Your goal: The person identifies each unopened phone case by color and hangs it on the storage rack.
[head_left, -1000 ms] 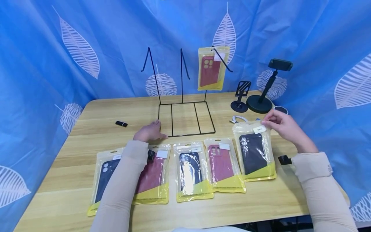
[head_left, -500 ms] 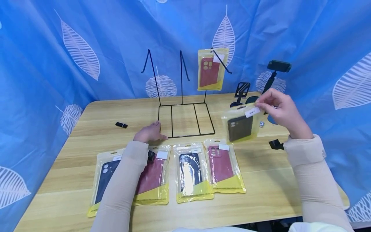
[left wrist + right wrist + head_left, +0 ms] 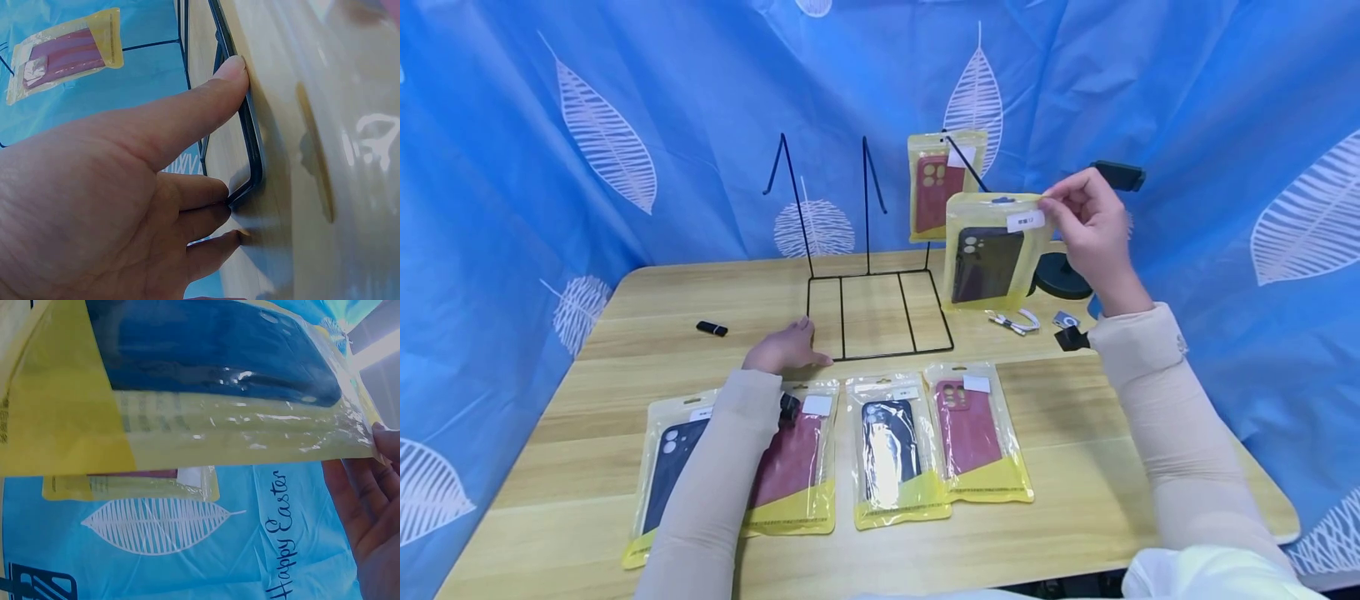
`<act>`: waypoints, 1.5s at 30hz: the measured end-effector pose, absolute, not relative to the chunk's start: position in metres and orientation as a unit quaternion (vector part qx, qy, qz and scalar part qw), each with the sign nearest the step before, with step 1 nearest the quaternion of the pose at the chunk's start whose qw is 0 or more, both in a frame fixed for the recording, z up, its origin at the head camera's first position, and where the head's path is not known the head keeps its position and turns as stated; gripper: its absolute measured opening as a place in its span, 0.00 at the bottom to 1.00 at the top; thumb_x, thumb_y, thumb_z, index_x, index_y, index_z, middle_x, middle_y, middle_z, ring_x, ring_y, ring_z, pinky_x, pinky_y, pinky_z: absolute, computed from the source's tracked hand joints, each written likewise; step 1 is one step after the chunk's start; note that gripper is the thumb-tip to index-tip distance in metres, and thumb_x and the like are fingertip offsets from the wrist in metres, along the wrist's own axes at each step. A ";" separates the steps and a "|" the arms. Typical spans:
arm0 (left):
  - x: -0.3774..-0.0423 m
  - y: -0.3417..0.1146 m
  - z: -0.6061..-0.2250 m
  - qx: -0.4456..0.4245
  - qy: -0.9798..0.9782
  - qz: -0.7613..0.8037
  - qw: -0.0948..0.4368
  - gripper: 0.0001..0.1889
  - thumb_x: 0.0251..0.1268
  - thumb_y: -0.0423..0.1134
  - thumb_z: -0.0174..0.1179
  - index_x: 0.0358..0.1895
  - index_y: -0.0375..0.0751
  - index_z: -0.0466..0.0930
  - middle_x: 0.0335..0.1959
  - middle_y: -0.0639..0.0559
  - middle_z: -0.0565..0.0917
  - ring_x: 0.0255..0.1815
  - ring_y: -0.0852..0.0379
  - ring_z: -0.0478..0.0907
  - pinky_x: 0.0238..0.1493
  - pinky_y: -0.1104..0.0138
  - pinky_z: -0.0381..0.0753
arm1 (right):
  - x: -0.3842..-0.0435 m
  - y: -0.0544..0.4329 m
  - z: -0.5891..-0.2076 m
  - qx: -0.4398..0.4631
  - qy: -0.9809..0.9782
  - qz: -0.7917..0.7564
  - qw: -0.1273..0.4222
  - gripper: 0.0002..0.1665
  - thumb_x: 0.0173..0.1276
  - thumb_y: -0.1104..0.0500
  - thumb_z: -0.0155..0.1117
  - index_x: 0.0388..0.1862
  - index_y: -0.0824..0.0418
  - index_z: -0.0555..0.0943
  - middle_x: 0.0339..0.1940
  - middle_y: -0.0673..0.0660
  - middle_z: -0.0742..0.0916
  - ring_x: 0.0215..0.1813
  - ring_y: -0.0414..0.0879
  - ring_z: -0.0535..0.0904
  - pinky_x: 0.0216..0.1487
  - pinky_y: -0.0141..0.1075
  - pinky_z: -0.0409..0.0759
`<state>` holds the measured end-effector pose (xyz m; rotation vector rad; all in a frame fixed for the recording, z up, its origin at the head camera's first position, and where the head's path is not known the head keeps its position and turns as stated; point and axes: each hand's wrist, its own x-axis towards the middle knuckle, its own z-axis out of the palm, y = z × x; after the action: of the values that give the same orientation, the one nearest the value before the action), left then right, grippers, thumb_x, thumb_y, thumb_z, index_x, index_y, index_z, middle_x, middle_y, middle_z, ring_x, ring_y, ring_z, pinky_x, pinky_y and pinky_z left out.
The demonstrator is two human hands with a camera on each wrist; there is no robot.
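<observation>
My right hand (image 3: 1093,229) pinches the top right corner of a clear-and-yellow bag with a dark phone case (image 3: 988,254). The bag hangs upright before the right hook of the black wire display rack (image 3: 891,356), still apart from the hook as far as I can tell. On that hook hangs a bagged red phone case (image 3: 930,196), partly covered by the held one. My left hand (image 3: 781,347) rests at the front left corner of the rack's base. In the left wrist view its thumb (image 3: 231,72) lies on the bar, the other fingertips close to the corner.
Along the front lie more bagged cases: a dark one (image 3: 673,454) and a red one (image 3: 793,458) partly under my left sleeve, a black one (image 3: 891,450) and a pink one (image 3: 970,429). A black stick (image 3: 712,328), white cable (image 3: 1018,322) and phone stand (image 3: 1063,279) lie behind.
My right hand has lifted the bagged dark phone case off the table, carrying it up and leftward to the rack's right hook. My left hand stays at the rack's base.
</observation>
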<state>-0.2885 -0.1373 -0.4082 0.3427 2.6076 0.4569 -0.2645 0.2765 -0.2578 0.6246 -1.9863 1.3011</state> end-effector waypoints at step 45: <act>-0.285 -0.135 -0.402 0.123 0.951 0.161 0.233 0.50 0.70 0.57 0.57 0.79 0.29 0.39 0.81 0.36 0.38 0.81 0.37 0.39 0.80 0.46 0.46 | -0.372 0.246 -0.253 0.059 -0.835 0.482 0.260 0.08 0.73 0.47 0.60 0.43 0.49 0.75 0.37 0.41 0.81 0.35 0.37 0.75 0.34 0.30 0.75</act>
<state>-0.2846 -0.1347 -0.4020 0.3372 2.6137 0.4426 -0.3725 0.2460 -0.2525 0.1591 -2.2612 1.3042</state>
